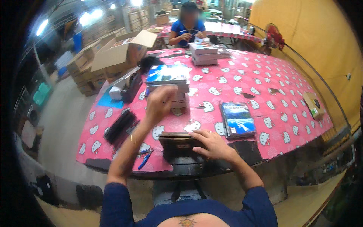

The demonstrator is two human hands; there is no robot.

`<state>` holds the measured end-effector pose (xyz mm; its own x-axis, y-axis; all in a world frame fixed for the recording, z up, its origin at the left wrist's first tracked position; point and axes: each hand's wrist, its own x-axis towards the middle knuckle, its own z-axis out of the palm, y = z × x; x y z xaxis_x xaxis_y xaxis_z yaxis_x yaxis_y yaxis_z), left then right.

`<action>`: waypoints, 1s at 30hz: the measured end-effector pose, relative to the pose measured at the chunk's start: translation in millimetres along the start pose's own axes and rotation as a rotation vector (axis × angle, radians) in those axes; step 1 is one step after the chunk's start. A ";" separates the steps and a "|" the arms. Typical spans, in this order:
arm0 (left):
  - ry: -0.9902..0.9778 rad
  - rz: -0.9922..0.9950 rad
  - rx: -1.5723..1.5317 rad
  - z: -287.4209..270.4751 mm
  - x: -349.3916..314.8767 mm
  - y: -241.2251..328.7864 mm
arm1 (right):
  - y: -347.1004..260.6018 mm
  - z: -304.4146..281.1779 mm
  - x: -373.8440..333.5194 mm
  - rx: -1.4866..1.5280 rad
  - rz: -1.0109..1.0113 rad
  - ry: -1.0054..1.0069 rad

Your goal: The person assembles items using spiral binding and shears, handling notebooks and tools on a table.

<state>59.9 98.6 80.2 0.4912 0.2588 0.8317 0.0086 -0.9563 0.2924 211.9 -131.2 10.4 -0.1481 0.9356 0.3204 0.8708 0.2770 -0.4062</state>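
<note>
The right hand [213, 146], fingers spread, lies on a dark block [177, 144] at the near edge of the pink table [280, 121]. The left hand [162, 101] is raised with fingers curled (I cannot tell whether it holds anything) in front of a stack of books [166, 73]. Blue pliers [144, 161] lie left of the block, 1 spiral notebook [239, 119] to its right.

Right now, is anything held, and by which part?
The right hand holds the dark block by its upper right corner; for the left hand, it cannot be told.
</note>
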 end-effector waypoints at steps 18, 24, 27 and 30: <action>0.035 0.322 0.410 -26.0 9.8 60.7 | 10.0 -3.1 12.0 0.621 0.207 0.638; -0.093 0.394 0.285 -12.6 -17.8 89.5 | 5.2 27.7 -31.1 1.074 0.340 0.677; -0.095 0.452 0.279 -9.0 -18.1 90.2 | 0.5 38.2 -33.7 1.070 0.301 0.776; -0.128 0.482 0.277 -9.0 -14.7 93.8 | -1.6 40.6 -31.9 1.057 0.281 0.807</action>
<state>45.6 6.3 99.7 0.5974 -0.2176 0.7719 -0.0231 -0.9668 -0.2547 196.2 -152.6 -33.9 0.6046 0.7011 0.3782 -0.0005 0.4751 -0.8799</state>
